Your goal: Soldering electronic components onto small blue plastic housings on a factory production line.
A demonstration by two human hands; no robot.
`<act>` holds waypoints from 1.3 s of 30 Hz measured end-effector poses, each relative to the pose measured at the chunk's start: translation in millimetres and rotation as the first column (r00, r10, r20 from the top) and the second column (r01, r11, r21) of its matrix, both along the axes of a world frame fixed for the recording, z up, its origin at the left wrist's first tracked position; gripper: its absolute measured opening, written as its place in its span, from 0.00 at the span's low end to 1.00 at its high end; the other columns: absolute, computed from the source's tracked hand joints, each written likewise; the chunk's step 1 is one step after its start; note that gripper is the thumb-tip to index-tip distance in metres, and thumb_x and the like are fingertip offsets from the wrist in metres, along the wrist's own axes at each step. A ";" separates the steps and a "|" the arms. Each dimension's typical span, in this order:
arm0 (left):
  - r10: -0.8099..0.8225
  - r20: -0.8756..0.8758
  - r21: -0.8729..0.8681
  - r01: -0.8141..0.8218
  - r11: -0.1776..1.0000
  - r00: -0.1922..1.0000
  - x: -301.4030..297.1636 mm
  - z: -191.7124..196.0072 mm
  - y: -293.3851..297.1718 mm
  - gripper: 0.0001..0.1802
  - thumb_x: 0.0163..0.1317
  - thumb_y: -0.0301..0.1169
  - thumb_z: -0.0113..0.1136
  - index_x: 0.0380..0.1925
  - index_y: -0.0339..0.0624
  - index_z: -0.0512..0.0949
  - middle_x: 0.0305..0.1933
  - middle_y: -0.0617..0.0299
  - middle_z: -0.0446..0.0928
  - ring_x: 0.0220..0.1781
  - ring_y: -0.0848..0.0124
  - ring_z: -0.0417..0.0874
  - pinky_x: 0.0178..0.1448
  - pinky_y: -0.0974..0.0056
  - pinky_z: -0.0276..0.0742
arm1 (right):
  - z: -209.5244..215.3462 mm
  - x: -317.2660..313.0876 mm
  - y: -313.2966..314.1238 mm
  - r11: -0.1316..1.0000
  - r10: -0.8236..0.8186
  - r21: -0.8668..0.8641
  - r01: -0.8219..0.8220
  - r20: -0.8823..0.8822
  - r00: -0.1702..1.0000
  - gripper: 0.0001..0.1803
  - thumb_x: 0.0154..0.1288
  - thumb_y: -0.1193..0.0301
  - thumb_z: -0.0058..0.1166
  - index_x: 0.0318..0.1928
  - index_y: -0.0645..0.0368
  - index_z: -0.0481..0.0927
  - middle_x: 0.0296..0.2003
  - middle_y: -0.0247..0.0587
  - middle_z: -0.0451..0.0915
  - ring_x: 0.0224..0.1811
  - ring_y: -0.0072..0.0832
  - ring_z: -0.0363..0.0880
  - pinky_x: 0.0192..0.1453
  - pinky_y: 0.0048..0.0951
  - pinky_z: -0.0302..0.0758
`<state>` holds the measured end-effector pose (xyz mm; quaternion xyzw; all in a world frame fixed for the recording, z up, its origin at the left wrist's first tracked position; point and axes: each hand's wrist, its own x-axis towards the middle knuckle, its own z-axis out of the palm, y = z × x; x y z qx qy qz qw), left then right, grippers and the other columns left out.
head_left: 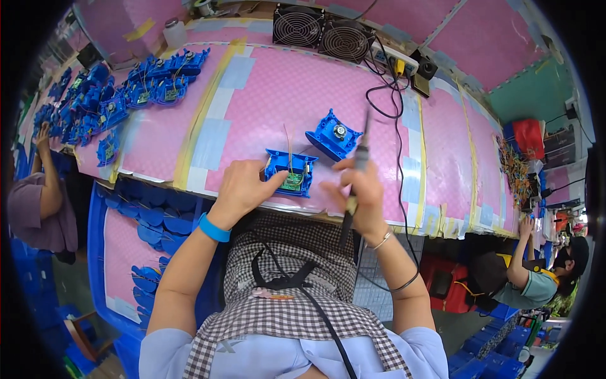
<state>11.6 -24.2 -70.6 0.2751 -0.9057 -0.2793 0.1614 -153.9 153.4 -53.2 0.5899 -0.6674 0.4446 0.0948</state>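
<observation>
My left hand [245, 184] grips a blue plastic housing [308, 165] at the table's front edge, its thumb over the green circuit board [292, 181] inside. Thin wires rise from that board. In my right hand [365, 192], blurred by motion, is a slim soldering iron [362, 156] with its dark shaft pointing up and away. The iron is just right of the housing and apart from it. Behind the board, a second blue housing part [334, 135] with a round speaker [339, 131] lies tilted on the table; a wire appears to run between the two parts.
Many blue housings [113, 108] are heaped at the far left. Two black fans [322, 35] stand at the back beside a power strip [394, 60]. A black cable [400, 158] loops down past my right forearm. A blue bin [98, 252] sits below left. Two other people work at either side.
</observation>
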 end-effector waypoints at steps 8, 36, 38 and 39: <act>0.146 -0.239 0.096 -0.126 0.987 0.960 33.2 27.3 47.2 0.20 0.58 0.35 0.65 0.16 0.35 0.69 0.12 0.55 0.62 0.13 0.69 0.60 0.21 0.60 0.54 | -17.9 -48.1 -4.7 0.998 -0.064 0.019 0.062 0.091 0.994 0.16 0.48 0.86 0.61 0.29 0.57 0.67 0.36 0.44 0.84 0.33 0.35 0.77 0.38 0.33 0.73; 0.014 -0.421 0.621 0.276 0.733 0.907 -2.2 70.7 27.4 0.07 0.69 0.31 0.56 0.36 0.38 0.78 0.34 0.69 0.75 0.31 0.85 0.67 0.36 0.75 0.67 | 6.7 10.5 -9.3 0.944 0.213 -0.328 0.027 0.673 0.708 0.21 0.56 0.87 0.61 0.34 0.56 0.61 0.30 0.47 0.82 0.30 0.24 0.78 0.35 0.23 0.73; 0.191 -0.624 0.543 0.246 0.803 0.757 3.8 110.3 -9.0 0.07 0.70 0.28 0.54 0.37 0.39 0.79 0.31 0.69 0.73 0.26 0.85 0.60 0.29 0.75 0.56 | 20.5 -3.8 6.2 0.913 0.307 -0.409 -0.013 0.663 0.683 0.16 0.67 0.71 0.60 0.38 0.56 0.62 0.28 0.46 0.79 0.29 0.25 0.76 0.35 0.25 0.73; 0.229 -0.732 0.468 0.230 0.853 0.642 8.8 128.3 -29.3 0.07 0.70 0.28 0.54 0.37 0.38 0.80 0.30 0.69 0.73 0.26 0.86 0.59 0.28 0.75 0.55 | 23.9 -12.4 13.1 0.909 0.331 -0.414 -0.046 0.652 0.683 0.17 0.69 0.60 0.55 0.41 0.57 0.63 0.28 0.45 0.78 0.29 0.25 0.75 0.35 0.26 0.73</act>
